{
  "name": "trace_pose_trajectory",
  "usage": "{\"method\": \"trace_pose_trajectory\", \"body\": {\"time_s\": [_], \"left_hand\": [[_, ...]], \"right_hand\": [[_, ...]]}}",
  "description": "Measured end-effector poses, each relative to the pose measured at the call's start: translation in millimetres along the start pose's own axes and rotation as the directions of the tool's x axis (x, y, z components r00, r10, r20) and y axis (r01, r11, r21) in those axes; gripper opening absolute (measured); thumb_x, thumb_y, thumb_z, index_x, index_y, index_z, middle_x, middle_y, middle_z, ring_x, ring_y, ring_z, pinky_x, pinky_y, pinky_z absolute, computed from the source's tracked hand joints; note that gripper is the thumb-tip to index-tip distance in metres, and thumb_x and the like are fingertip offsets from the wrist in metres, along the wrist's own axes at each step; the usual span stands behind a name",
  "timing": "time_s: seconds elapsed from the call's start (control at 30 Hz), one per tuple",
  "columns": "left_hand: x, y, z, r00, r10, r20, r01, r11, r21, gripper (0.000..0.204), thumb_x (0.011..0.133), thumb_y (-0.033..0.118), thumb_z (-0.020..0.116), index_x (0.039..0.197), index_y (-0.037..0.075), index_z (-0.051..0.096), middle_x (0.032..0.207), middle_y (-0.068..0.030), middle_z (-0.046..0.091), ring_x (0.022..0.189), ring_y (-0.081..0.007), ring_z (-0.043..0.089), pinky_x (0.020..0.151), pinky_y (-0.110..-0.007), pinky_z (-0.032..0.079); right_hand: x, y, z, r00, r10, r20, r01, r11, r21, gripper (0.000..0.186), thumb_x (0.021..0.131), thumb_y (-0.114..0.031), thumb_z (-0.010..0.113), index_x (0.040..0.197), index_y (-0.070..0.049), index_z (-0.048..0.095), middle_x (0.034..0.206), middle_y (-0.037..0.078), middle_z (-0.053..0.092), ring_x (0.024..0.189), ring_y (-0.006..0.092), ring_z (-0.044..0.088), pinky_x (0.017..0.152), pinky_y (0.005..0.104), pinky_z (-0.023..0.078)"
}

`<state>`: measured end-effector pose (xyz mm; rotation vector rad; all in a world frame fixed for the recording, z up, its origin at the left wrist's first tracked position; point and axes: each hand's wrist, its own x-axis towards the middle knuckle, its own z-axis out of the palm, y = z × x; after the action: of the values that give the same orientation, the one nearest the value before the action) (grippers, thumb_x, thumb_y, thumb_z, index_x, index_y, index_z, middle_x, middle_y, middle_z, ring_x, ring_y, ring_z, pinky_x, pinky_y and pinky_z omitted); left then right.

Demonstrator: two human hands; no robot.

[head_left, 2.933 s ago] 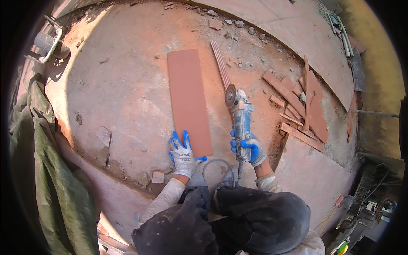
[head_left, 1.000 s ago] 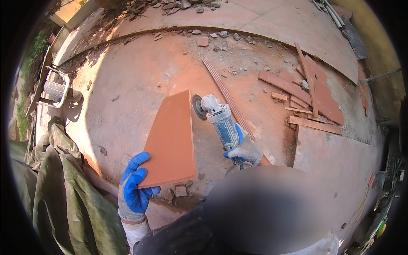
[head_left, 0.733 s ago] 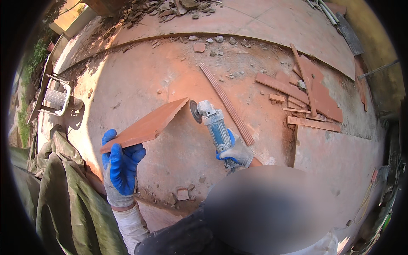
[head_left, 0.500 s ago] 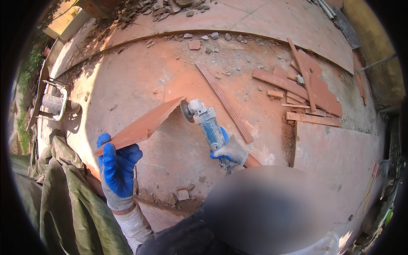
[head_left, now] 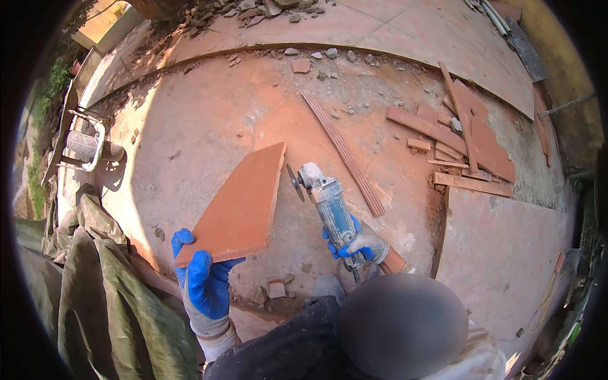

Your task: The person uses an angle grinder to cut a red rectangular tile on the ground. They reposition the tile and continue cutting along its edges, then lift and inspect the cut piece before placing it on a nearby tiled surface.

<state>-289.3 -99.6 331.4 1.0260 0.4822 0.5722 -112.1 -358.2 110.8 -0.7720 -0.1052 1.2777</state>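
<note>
My left hand point(head_left: 209, 278), in a grey and blue work glove, grips the near left corner of a reddish-brown tile point(head_left: 235, 206). The tile has slanting sides and is raised above the ground with its broad face showing. In a matching glove, my right hand point(head_left: 364, 244) is wrapped round the body of a blue and grey angle grinder point(head_left: 334, 215). Its disc point(head_left: 295, 183) stands just right of the tile's far right edge, with a small gap between them. Whether the disc spins cannot be told.
A long ribbed strip point(head_left: 342, 152) lies on the dusty ground beyond the grinder. Cut tile pieces point(head_left: 443, 133) are piled at the right. Rubble point(head_left: 253, 12) lies at the far edge, a green tarp point(head_left: 114, 297) at the left, and an overturned wheelbarrow point(head_left: 88, 145) behind it.
The tile has turned so that its broad face shows more, and it has come away from the grinder's disc. Both hands have shifted slightly right and nearer in the picture.
</note>
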Motion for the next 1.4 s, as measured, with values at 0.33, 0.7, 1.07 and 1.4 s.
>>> {"method": "trace_pose_trajectory", "body": {"time_s": [0.33,0.7,1.07,1.4], "left_hand": [[-20,-13,2,0.999,-0.029,-0.035,0.032,0.997,0.074,0.04,0.108,0.018,0.066,0.142,0.012,0.044,0.14,-0.0185,0.062,0.125,-0.0368,0.073,0.097,-0.051,0.067],[-28,-21,-12,0.999,-0.05,-0.015,0.051,0.992,0.114,0.043,0.108,0.018,0.067,0.144,0.013,0.044,0.141,-0.0152,0.062,0.126,-0.0355,0.072,0.098,-0.051,0.066],[-31,-23,-2,0.999,-0.035,-0.006,0.035,0.997,0.071,0.041,0.11,0.018,0.065,0.147,0.012,0.048,0.144,-0.0168,0.062,0.127,-0.0349,0.072,0.099,-0.048,0.067],[-34,-23,2,0.996,-0.049,-0.07,0.053,0.997,0.052,0.046,0.103,0.014,0.069,0.141,0.008,0.046,0.142,-0.02,0.06,0.123,-0.036,0.072,0.097,-0.051,0.067]], "right_hand": [[0,0,5,0.997,0.023,-0.068,-0.026,0.999,-0.042,0.092,0.064,0.007,0.093,0.148,-0.007,0.06,0.118,0.009,0.075,0.097,0.0195,0.076,0.082,0.0383,0.067],[-9,-1,9,0.996,-0.004,-0.084,-0.011,0.983,-0.181,0.098,0.064,0.006,0.093,0.154,-0.005,0.055,0.123,0.012,0.075,0.102,0.0191,0.075,0.088,0.0382,0.066],[-11,1,17,0.994,-0.035,-0.105,0.013,0.979,-0.205,0.109,0.066,0.0,0.092,0.164,-0.006,0.044,0.125,0.01,0.072,0.11,0.019,0.071,0.096,0.037,0.062],[-4,7,10,0.986,-0.102,-0.133,0.053,0.942,-0.332,0.093,0.066,-0.004,0.093,0.151,-0.004,0.056,0.12,0.007,0.072,0.107,0.0172,0.069,0.095,0.0357,0.06]]}}
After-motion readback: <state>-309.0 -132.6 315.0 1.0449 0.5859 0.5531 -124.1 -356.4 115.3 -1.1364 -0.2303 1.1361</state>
